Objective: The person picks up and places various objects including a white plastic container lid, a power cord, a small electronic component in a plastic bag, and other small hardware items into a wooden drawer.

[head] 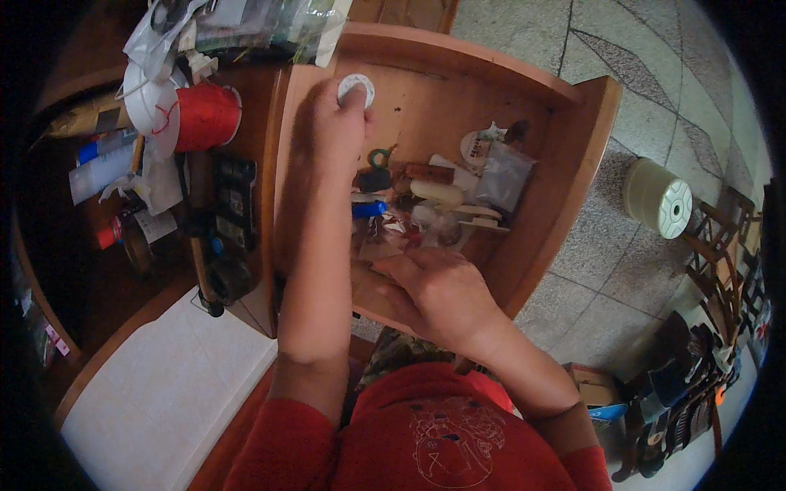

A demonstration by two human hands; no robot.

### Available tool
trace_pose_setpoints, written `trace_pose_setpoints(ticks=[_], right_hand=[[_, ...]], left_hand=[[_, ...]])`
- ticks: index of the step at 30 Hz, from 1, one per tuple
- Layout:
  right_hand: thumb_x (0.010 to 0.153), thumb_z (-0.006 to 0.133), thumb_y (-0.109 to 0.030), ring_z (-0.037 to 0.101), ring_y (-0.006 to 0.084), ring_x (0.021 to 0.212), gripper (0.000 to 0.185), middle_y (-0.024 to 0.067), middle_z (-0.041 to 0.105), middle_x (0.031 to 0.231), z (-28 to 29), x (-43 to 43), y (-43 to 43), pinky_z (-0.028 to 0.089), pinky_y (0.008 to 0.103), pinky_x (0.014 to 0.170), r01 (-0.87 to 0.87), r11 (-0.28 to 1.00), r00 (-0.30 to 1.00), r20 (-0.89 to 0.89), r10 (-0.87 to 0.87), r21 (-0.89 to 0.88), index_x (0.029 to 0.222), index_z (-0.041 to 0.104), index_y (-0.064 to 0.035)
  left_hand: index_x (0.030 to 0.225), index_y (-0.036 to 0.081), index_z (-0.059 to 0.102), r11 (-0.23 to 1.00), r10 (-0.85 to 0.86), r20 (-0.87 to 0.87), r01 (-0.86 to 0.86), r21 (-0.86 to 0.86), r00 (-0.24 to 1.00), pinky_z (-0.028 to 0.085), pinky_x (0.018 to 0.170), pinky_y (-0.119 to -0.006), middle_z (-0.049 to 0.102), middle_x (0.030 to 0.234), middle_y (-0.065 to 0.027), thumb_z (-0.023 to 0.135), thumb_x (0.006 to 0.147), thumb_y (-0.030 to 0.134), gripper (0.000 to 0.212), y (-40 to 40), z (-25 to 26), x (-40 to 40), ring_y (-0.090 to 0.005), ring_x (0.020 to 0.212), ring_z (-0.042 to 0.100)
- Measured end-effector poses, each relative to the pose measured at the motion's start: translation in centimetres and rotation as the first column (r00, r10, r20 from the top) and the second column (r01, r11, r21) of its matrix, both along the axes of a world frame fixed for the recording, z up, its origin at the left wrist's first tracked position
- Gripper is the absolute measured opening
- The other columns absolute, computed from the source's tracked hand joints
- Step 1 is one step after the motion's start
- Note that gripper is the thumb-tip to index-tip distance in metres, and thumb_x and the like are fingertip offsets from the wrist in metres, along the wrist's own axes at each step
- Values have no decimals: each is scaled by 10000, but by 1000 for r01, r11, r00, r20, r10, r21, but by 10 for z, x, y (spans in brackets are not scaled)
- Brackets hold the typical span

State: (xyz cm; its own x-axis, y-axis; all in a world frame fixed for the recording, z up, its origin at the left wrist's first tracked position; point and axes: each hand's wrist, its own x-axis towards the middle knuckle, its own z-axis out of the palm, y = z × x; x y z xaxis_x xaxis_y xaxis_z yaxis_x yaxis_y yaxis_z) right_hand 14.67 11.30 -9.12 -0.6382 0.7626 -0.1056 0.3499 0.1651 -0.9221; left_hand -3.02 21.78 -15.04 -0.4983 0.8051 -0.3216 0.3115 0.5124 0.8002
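Observation:
An open wooden drawer [424, 110] is pulled out in front of me. At its far left corner my left hand [344, 113] grips a small round white object [358, 86] between thumb and fingers. My right hand [439, 288] is low over the drawer's near part, fingers bent towards the left; whether it holds anything is hidden. Between the hands lie a blue cylindrical object [368, 210], a black item [374, 180] beside a green ring [379, 158], a cream-coloured oval piece [436, 192], a brown block [430, 172] and a clear plastic bag [505, 175].
Left of the drawer, a spool of red cord [209, 116] sits by a cluttered shelf. A black case [235, 202] stands below it. A white tiled surface [166, 386] lies at lower left. On the floor are a pale green plastic stool [658, 197] and a shoe rack [675, 423].

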Motion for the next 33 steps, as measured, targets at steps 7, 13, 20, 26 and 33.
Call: trace_pose_setpoints(ticks=[7,13,20,26,33], right_hand=[[718,641,-155,585,315,736,275,130,595,800,1,-2,-2,474,394,669,6,1000,999,-36,-6,-5,974,584,-72],[715,639,-161,578,308,723,280,122,585,781,0,-2,-2,473,389,672,-8,1000,1000,-13,8,-4,972,579,-67],[725,633,-179,578,310,715,216,130,573,766,1,-2,0,472,397,649,-3,1000,1000,-30,3,-7,895,575,-58],[744,619,-231,578,314,681,202,138,583,715,0,1,-4,471,399,622,-69,997,992,103,71,-31,780,578,-37],[759,611,-243,583,298,636,223,133,588,673,4,4,-1,471,391,573,-143,986,985,87,151,-86,699,582,-30]], left_hand=[[1118,-11,517,983,-32,-349,92,157,937,487,684,-327,616,951,-168,568,807,97,333,15,-37,-21,-253,738,619],[1094,54,553,925,1,-814,309,222,581,443,836,-400,583,966,-196,586,783,115,319,11,-30,-3,-363,926,552],[955,52,545,736,-643,-463,661,-150,610,464,720,-401,503,1017,-156,707,694,302,396,-6,11,61,-309,929,535],[904,7,539,684,-666,-562,702,-196,491,456,708,-437,493,986,-157,743,639,361,486,-29,2,97,-335,913,525],[915,2,510,646,-692,-494,757,-97,526,443,703,-429,502,948,-161,753,632,240,442,-36,-1,98,-349,870,523]])
